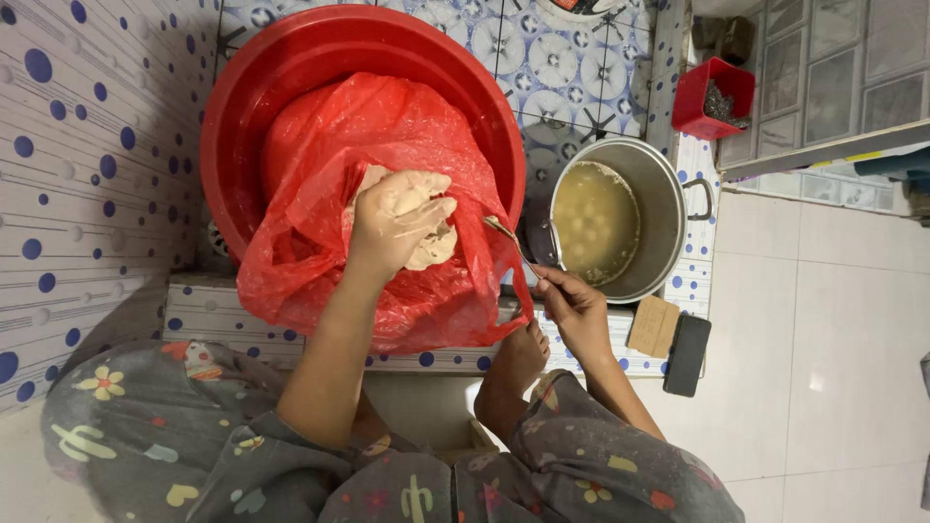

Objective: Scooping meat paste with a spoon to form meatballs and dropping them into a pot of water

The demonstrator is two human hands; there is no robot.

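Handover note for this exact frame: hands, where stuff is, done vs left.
Left hand: gripping a lump of pale dough, coated in it, inside the red plastic bag that sits in the red basin.
Right hand: holding a spoon by its handle, tip near the bag's edge.
Metal pot: beside the basin, holds cloudy liquid with several round balls already in it.
Done: some balls in the pot.
Left: much dough seems to remain in the bag; amount unclear.

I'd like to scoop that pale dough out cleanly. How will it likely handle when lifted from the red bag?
The dough looks soft and sticky: it smears over the left hand, so it probably clings. It would likely sag and stretch. The red plastic bag is thin and crumpled, so may lift along.
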